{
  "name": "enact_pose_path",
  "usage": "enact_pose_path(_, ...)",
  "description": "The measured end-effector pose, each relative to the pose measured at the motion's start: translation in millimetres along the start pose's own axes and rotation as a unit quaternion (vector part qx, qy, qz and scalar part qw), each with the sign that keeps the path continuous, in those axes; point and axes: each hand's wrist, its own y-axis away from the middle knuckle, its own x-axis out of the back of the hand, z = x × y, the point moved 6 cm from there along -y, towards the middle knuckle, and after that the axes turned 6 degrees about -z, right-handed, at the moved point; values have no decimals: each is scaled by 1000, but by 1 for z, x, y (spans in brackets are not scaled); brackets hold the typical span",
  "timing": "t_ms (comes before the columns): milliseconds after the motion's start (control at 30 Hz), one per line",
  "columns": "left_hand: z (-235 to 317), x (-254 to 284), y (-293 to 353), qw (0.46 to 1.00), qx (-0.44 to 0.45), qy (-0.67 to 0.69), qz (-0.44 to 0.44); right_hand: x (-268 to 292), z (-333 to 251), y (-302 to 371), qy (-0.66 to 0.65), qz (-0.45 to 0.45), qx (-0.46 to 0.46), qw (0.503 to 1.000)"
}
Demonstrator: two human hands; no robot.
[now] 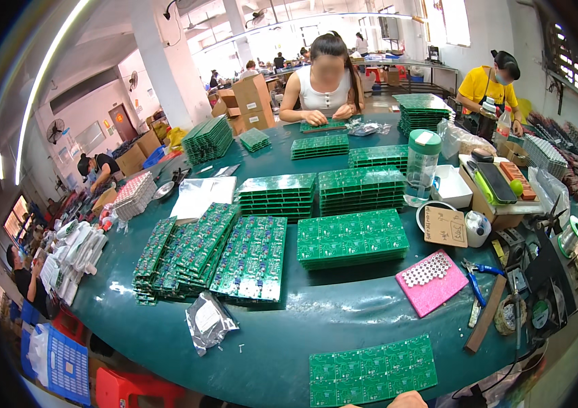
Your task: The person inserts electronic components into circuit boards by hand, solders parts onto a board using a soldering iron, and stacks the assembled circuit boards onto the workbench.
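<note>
A green circuit board panel [373, 370] lies flat at the table's near edge. Against its lower edge shows part of my right hand [408, 400], cut off by the picture's bottom, so its grip is hidden. Only a sliver of skin beside it, apparently my left hand [351, 406], comes into view. Beyond the panel sit a pink foam pad [426, 297] carrying small white round parts [427, 270] and a stack of bare green panels [351, 238]. Left of that stack, panels fitted with components [249, 258] lie in leaning piles. A torn silvery bag [210, 322] rests nearer me.
More board stacks [362, 189] fill the middle. At right are blue-handled pliers [476, 280], a wooden strip [486, 314], a solder spool [571, 234] and a green-lidded bottle [423, 166]. A co-worker [326, 85] handles a board across the table. A red stool [132, 389] stands below left.
</note>
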Motion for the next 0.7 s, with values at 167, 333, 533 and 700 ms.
enact_pose_path(167,0,-2,-13,997,-35,58,-21,0,10,10,-38,-22,-42,998)
enact_pose_path(333,-32,-14,0,978,65,198,-30,-1,15,8,-79,-26,-48,995)
enact_pose_path(533,-23,-13,-3,963,92,252,-23,-2,14,9,-118,-38,-49,991)
enact_pose_path(700,-15,-12,-2,986,12,168,-14,1,12,12,-136,-20,-56,989)
